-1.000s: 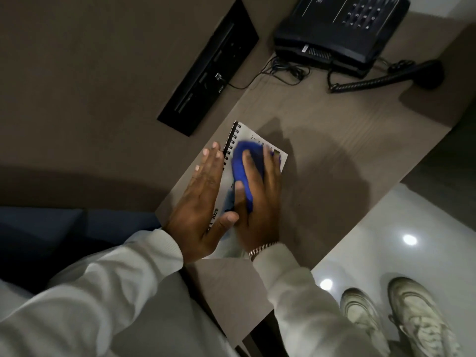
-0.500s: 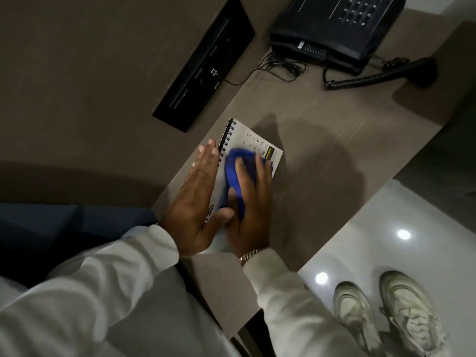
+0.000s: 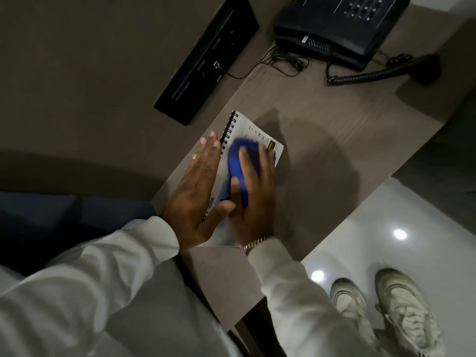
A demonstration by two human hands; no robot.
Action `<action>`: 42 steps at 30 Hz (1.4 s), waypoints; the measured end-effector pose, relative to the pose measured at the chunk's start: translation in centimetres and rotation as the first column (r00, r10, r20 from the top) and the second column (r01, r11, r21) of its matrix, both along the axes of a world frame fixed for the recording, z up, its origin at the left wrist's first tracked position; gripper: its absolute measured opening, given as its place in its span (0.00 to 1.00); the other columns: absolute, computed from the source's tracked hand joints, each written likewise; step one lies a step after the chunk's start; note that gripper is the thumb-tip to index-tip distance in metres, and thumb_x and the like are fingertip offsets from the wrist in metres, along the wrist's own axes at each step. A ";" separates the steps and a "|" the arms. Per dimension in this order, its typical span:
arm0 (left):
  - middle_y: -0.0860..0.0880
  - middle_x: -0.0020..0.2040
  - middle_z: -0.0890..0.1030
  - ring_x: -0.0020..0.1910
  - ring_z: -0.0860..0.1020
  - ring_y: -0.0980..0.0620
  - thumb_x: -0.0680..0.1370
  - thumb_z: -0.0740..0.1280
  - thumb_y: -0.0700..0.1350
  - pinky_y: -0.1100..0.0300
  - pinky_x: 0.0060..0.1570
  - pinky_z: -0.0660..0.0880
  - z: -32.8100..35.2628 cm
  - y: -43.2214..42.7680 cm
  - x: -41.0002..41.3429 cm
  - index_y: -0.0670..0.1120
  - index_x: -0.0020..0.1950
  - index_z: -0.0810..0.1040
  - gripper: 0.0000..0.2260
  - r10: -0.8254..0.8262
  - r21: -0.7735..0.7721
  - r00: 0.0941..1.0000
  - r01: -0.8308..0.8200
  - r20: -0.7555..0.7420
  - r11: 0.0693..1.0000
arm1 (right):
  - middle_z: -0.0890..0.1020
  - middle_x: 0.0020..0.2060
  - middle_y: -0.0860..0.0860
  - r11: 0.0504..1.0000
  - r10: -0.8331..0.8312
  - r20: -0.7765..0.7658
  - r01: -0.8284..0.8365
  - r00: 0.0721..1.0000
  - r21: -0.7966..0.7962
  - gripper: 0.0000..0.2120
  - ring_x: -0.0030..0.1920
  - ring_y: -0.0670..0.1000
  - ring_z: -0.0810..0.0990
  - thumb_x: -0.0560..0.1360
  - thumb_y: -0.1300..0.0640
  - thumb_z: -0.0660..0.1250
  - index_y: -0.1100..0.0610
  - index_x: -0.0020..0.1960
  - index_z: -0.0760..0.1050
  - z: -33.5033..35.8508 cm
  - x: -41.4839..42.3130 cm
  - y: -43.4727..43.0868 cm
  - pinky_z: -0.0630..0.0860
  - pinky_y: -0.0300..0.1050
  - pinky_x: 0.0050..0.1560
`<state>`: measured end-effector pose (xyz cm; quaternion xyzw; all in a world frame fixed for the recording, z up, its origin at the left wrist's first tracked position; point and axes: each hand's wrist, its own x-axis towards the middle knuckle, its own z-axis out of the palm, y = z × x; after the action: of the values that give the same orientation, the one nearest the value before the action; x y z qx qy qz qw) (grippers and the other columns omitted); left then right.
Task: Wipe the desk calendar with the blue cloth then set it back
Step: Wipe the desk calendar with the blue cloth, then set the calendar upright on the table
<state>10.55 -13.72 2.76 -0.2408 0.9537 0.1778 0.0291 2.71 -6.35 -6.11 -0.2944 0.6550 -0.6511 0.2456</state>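
The white desk calendar (image 3: 246, 127) with a black spiral binding lies flat on the narrow brown desk (image 3: 334, 130). My left hand (image 3: 197, 194) lies flat with fingers straight along the spiral edge, pressing the calendar down. My right hand (image 3: 253, 199) presses the bunched blue cloth (image 3: 238, 161) against the calendar's page, fingers spread over the cloth. The hands hide the near half of the calendar; only "2026" shows between them.
A black desk phone (image 3: 340, 24) stands at the far end, its handset (image 3: 412, 69) lying off the cradle on a coiled cord. A black socket panel (image 3: 208, 57) is set in the wall to the left. The desk's right edge drops to a glossy floor beside my shoes (image 3: 381, 310).
My right hand with the blue cloth slid back toward me over the page, then out toward the calendar's far end again. The left hand stayed pressed on the spiral edge.
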 end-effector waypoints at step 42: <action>0.43 0.81 0.53 0.80 0.49 0.45 0.79 0.55 0.55 0.51 0.77 0.47 3.0 10.4 0.8 0.43 0.78 0.55 0.30 0.954 0.295 0.228 -0.914 -0.196 0.279 | 0.49 0.80 0.50 0.296 0.930 -0.147 -0.451 0.337 0.842 0.33 0.79 0.56 0.42 0.77 0.37 0.55 0.44 0.77 0.47 5.6 -21.3 -1.0 0.45 0.64 0.77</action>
<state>11.39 -3.30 5.72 -0.7261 0.5960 0.2531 -0.2315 -18.58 -7.31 -0.55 -0.6517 0.6583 -0.0279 0.3758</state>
